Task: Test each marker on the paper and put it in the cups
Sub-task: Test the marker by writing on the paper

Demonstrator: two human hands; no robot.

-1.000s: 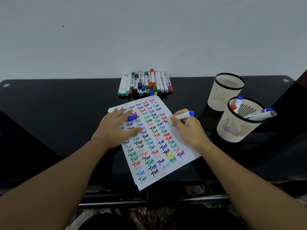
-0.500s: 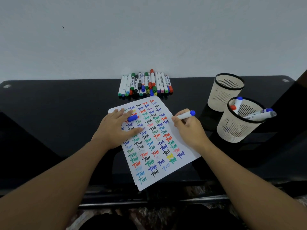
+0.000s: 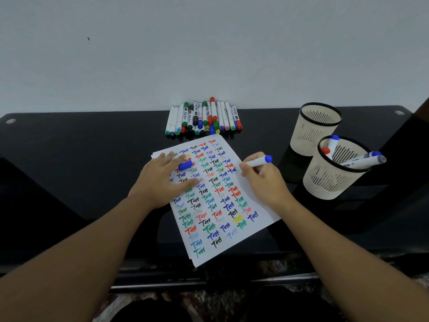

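A white sheet of paper [image 3: 253, 201] covered in coloured test scribbles lies on the black table. My left hand [image 3: 162, 180] presses flat on its left side, with a blue marker cap [image 3: 185, 165] held between the fingers. My right hand [image 3: 264, 180] grips a white marker with a blue end [image 3: 257, 161], its tip down on the paper's right edge. Two beige mesh cups stand at the right: the far cup [image 3: 313, 129] looks empty, the near cup [image 3: 334, 173] holds several markers. A row of markers [image 3: 204, 118] lies against the wall behind the paper.
The black glass table [image 3: 81, 147] runs up to a pale wall. Its front edge lies just below the paper. A dark table frame part [image 3: 399, 159] rises at the far right behind the cups.
My right hand with the marker has shifted only slightly at the paper's right edge. The left hand stays pressed on the sheet.
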